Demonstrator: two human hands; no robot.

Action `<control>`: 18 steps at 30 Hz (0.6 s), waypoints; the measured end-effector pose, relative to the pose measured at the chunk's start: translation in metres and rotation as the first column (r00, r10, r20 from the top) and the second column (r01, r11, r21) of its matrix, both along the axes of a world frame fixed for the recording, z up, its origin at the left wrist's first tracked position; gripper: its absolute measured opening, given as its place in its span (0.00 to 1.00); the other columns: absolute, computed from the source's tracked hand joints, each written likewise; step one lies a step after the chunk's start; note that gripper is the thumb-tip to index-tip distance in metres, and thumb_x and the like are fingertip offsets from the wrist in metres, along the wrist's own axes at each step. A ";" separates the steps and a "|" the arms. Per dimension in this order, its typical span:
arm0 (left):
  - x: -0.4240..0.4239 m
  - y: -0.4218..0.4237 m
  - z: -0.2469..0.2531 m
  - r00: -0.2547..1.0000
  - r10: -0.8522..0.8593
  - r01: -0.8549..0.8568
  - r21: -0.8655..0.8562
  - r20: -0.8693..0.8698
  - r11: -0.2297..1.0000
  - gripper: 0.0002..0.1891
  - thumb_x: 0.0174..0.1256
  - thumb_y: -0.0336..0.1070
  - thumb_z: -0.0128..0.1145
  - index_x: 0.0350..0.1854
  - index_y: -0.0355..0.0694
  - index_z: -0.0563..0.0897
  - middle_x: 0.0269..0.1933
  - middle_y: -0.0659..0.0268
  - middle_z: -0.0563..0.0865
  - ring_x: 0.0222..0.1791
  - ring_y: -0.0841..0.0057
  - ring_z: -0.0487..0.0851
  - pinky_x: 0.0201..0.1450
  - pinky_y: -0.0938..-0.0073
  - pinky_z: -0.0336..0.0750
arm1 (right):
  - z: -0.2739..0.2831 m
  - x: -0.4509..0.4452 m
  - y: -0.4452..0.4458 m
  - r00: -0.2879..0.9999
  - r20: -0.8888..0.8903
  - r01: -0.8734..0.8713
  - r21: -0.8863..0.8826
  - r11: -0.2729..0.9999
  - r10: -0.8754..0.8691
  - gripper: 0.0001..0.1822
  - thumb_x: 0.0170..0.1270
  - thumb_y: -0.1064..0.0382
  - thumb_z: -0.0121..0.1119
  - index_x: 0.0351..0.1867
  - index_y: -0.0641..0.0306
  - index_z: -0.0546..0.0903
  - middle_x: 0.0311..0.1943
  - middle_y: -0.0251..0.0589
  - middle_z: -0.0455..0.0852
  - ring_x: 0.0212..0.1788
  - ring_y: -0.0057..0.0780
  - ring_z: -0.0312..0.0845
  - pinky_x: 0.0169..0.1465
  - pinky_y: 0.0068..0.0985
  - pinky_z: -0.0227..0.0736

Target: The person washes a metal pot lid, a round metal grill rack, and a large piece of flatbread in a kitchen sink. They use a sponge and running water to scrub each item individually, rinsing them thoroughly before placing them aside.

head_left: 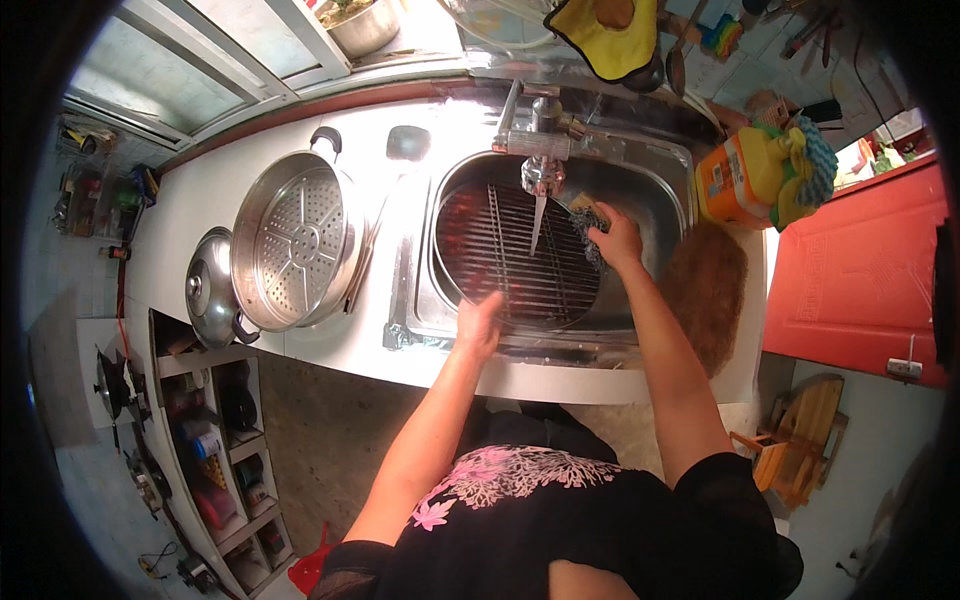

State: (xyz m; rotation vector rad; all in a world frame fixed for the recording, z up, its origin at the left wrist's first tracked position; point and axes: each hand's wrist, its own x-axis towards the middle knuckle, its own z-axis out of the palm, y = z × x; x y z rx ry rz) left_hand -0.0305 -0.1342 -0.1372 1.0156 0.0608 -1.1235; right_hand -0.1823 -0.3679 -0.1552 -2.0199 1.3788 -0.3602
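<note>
A round metal grill rack [525, 255] with parallel bars lies in the stainless steel sink [660, 180]. My left hand [480, 322] grips its near left rim, the thumb on top and the fingers hidden beneath. In my right hand [621, 238] is a scouring pad [589, 221], with a yellowish sponge part and a dark mesh part, at the right side of the rack. Water [538, 221] runs from the faucet [541, 161] onto the bars.
Left of the sink, a perforated steamer pot [296, 240] leans on the white counter beside a metal lid [210, 289]. An orange detergent jug [739, 180] and a brown board [709, 300] sit at the right. A red cabinet [862, 277] stands beyond. Utensils hang above.
</note>
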 end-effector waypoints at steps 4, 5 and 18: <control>0.037 -0.002 0.017 0.949 -0.307 0.308 -0.013 0.070 0.951 0.18 0.57 0.28 0.56 0.52 0.34 0.74 0.46 0.59 0.82 0.44 0.67 0.82 0.53 0.64 0.75 | -0.007 -0.014 -0.004 0.981 0.188 -0.064 0.052 0.997 0.054 0.30 0.46 0.56 0.65 0.56 0.52 0.75 0.50 0.48 0.79 0.54 0.44 0.73 0.55 0.34 0.68; 0.048 -0.001 0.025 0.924 -0.382 0.382 -0.071 0.018 0.922 0.18 0.60 0.32 0.56 0.52 0.33 0.73 0.47 0.58 0.82 0.45 0.65 0.82 0.55 0.62 0.74 | 0.009 -0.015 -0.001 0.978 0.199 -0.071 0.061 0.996 0.057 0.30 0.46 0.56 0.65 0.56 0.52 0.76 0.50 0.48 0.80 0.53 0.44 0.74 0.55 0.33 0.68; 0.005 0.005 -0.022 0.959 -0.230 0.254 0.145 -0.164 0.956 0.15 0.62 0.21 0.44 0.51 0.31 0.69 0.44 0.52 0.82 0.42 0.64 0.84 0.46 0.63 0.81 | 0.013 0.046 0.049 0.805 -0.134 -0.593 -0.155 0.790 0.578 0.22 0.45 0.68 0.60 0.44 0.41 0.80 0.40 0.39 0.81 0.46 0.41 0.74 0.48 0.35 0.71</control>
